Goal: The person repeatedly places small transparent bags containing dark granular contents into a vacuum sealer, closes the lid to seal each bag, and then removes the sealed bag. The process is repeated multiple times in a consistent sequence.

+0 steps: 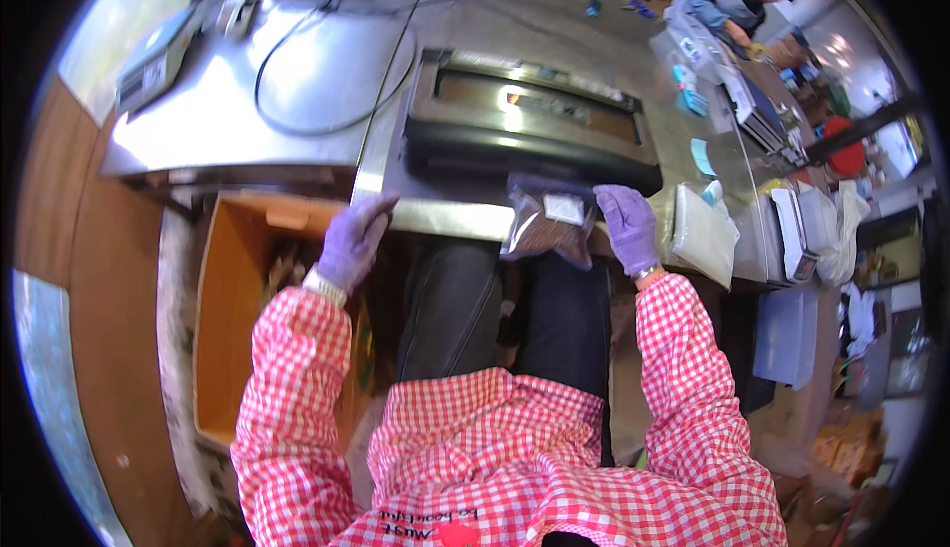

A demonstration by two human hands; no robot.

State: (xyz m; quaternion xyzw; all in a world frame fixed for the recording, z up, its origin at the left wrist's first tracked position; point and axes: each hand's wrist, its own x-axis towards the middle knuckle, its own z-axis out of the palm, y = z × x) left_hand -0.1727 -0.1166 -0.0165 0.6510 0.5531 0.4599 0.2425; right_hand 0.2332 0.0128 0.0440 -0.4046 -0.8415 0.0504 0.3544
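A purple glove covers my left hand, which rests near the front edge of the steel table, holding nothing that I can see. My right hand, also gloved, is just right of a clear plastic bag of brown contents with a white label; whether its fingertips touch the bag is unclear. The bag's top lies at the front of a vacuum sealer, and its lower part hangs over the table edge above my legs. The sealer's lid is down.
A stack of clear bags lies at the right. An orange crate stands below on the left. Farther off are a scale, a looped black cable and a co-worker beside another bench at upper right.
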